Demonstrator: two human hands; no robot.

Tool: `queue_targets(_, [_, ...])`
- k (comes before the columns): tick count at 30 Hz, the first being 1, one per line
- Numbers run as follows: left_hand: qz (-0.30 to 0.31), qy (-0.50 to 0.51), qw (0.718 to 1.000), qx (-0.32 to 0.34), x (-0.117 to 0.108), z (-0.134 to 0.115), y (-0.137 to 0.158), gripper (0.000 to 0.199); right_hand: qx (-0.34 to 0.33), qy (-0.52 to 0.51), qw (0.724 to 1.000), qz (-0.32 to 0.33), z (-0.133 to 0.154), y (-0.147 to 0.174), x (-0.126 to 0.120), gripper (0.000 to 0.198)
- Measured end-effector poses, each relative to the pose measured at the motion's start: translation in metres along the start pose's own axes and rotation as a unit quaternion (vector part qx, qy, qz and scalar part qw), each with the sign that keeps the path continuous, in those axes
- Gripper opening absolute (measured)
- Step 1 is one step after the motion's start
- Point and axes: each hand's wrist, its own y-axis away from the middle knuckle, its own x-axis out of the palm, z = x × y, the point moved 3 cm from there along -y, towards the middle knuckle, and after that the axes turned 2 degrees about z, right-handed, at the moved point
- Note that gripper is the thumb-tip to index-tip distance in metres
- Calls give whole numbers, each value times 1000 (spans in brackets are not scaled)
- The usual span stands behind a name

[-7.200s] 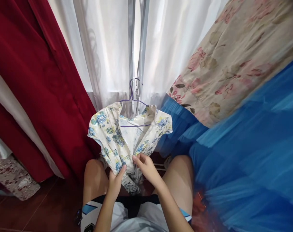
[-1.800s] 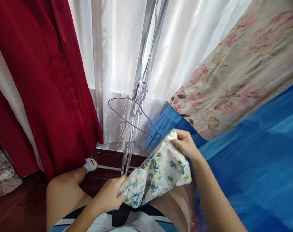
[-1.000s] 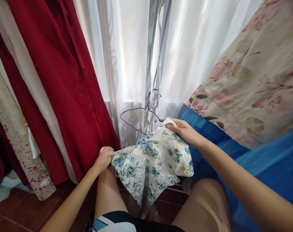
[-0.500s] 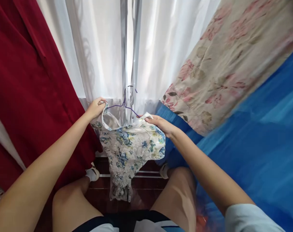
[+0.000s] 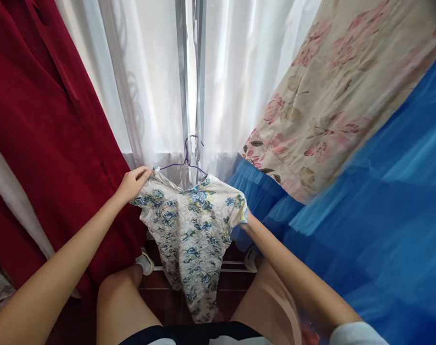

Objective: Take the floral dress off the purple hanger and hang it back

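Note:
A white blouse with blue and yellow flowers (image 5: 198, 230) hangs spread out on a thin purple hanger (image 5: 187, 162), its hem dangling between my knees. My left hand (image 5: 135, 183) is closed on the shoulder of the blouse, at the left side of the neckline. On the other side, my right hand (image 5: 249, 219) goes in under the short sleeve. Only its wrist end shows, and the cloth hides the fingers. The hanger's hook stands up in front of a grey metal upright (image 5: 200, 96).
Dark red cloth (image 5: 59, 120) hangs at the left. White curtains (image 5: 156, 86) are behind the upright. To the right hang a beige cloth with pink flowers (image 5: 311, 105) and blue tulle (image 5: 383, 206). A white floor bar (image 5: 232, 270) runs between my feet.
The blouse's right shoulder has come over the hanger, and the front now hangs flat. My right hand has slipped from the collar to beneath the sleeve. My left hand has lowered slightly.

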Motion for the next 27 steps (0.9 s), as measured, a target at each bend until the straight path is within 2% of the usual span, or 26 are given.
queue_targets(3, [-56, -46, 997, 35, -9, -12, 23, 38, -36, 13, 999, -34, 8, 25, -16, 61])
queue_targets(6, [-85, -79, 993, 14, -19, -23, 26, 38, -109, 87, 987, -75, 35, 39, -21, 46])
queue_targets(10, [-71, -100, 992, -3, -29, -38, 15, 34, -164, 112, 976, -87, 86, 24, 4, 39])
queue_targets(13, [-33, -11, 999, 16, -24, -44, 13, 38, -208, 138, 966, -64, 110, 17, 36, 37])
queue_targets(15, [-8, 47, 999, 14, -15, -42, 17, 43, -237, 200, 950, -42, 114, 29, 56, 39])
queue_targets(17, [2, 91, 996, 2, -5, -37, 25, 38, -259, 279, 924, 22, 111, 53, 74, 41])
queue_targets(19, [0, 150, 988, -22, 6, -32, 37, 25, -283, 336, 882, 170, 104, 81, 91, 44])
queue_targets(21, [-3, 210, 977, -48, 15, -28, 48, 15, -305, 347, 822, 333, 96, 106, 100, 50])
queue_targets(22, [-4, 232, 971, -59, 19, -29, 53, 16, -315, 341, 800, 380, 93, 112, 101, 53])
queue_targets(23, [-4, 244, 968, -66, 23, -31, 57, 19, -323, 339, 791, 394, 91, 113, 99, 54])
queue_targets(24, [-1, 253, 965, -69, 26, -35, 61, 22, -325, 347, 795, 376, 88, 109, 95, 51])
queue_targets(26, [18, 293, 954, -67, 33, -50, 64, 27, -320, 389, 811, 298, 80, 91, 85, 44])
queue_targets(27, [35, 329, 942, -57, 38, -60, 64, 29, -313, 421, 810, 263, 73, 81, 79, 46])
